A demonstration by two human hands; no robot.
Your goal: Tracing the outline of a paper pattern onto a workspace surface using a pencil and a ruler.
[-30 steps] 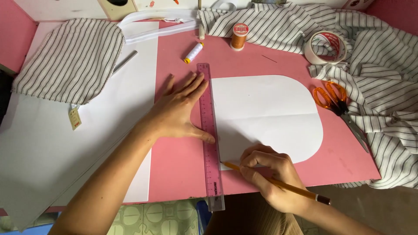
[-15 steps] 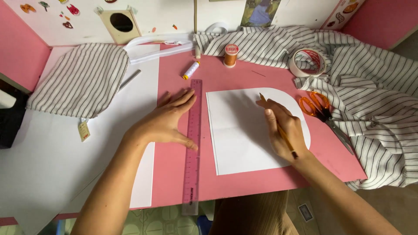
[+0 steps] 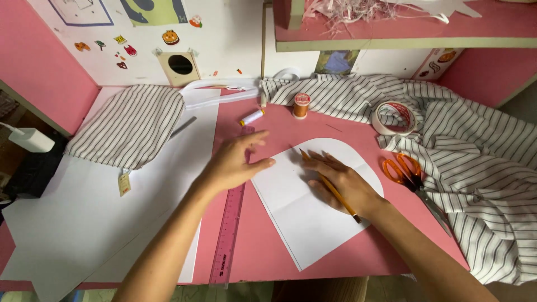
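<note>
Your right hand (image 3: 344,184) is pressing flat on the white paper pattern (image 3: 313,207), gripping a pencil (image 3: 330,187) between its fingers. Your left hand (image 3: 238,159) is hovering open, fingers spread, above the pink ruler (image 3: 228,235) lying just left of the paper on the pink sheet (image 3: 263,251).

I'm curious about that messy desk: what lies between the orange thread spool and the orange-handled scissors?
In the head view, a roll of tape lies between the thread spool and the scissors, at the edge of the striped cloth, with bare pink desk around.
</note>
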